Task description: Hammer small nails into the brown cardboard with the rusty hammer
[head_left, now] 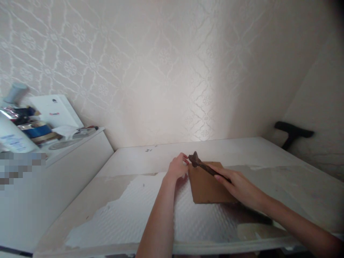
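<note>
A brown, flat rectangular board (206, 186) lies on the white table. My right hand (231, 181) is wrapped round the handle of a dark, rusty-looking hammer (202, 166), whose head is over the board's far left corner. My left hand (179, 165) is beside that same corner, its fingers curled together close to the hammer head. Whatever those fingers pinch, if anything, is too small to make out.
The white table (118, 218) has a worn, peeling surface. Small dark bits (148, 150) lie near its back edge. At left, a white cabinet (88, 154) bears a white box (55, 111), rolls of tape (37, 130) and a bottle (16, 134). A black T-shaped object (294, 132) stands right.
</note>
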Motion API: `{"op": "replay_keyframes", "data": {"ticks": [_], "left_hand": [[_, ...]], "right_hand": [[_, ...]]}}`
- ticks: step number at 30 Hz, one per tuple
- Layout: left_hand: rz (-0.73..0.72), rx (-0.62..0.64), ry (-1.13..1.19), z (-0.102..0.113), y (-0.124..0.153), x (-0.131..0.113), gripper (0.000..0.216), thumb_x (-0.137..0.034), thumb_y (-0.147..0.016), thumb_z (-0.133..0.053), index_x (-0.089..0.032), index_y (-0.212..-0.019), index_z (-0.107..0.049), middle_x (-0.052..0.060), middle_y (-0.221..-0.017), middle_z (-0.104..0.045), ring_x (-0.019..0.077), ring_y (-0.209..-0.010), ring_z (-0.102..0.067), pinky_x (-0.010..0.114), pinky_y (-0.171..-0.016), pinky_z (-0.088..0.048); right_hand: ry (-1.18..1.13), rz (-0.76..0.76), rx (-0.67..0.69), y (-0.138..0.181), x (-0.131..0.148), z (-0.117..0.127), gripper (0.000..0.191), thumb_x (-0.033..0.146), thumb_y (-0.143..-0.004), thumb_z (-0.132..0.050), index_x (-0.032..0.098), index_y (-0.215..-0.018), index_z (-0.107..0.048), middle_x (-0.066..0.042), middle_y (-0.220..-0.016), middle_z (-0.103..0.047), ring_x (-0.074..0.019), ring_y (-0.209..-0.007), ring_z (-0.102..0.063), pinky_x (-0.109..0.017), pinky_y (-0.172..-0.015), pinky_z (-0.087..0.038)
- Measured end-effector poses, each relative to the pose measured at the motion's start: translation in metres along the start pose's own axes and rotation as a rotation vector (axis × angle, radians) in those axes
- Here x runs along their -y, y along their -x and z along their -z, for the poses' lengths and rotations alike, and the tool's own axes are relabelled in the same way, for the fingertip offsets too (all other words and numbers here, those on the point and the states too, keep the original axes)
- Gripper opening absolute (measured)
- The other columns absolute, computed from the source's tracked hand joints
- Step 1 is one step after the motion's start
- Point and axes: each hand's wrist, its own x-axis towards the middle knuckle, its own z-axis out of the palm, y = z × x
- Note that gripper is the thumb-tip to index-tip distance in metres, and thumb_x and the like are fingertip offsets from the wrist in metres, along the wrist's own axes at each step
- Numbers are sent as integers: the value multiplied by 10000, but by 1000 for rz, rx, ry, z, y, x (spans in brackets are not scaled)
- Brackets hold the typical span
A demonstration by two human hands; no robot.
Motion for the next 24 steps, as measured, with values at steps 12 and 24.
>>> {"op": "replay_keyframes", "data": {"ticks": [12,24], "left_hand": [[4,65,-98,5,2,-8,255,-242,-753,-617,-226,-1008,-627,16,-1070,-683,201,-991,-622,286,-835,-487],[59,157,-190,12,10,-20,486,-430,-639,-775,-257,-1067,-624,24,-1197,-621,266,-1163,-538,367,-951,-450]], "right_hand": [[-63,-16,-38,5,1,8,425,380,-941,-398,278,-1327,-541,-22,-1308,-593,-259,-1170,-570,-414,-972,-464],[23,85,4,-1,-5,16,422,320,-943,-396,281,-1346,-517,-28,-1352,-556,-242,-1195,-551,-419,-1018,-437]]}}
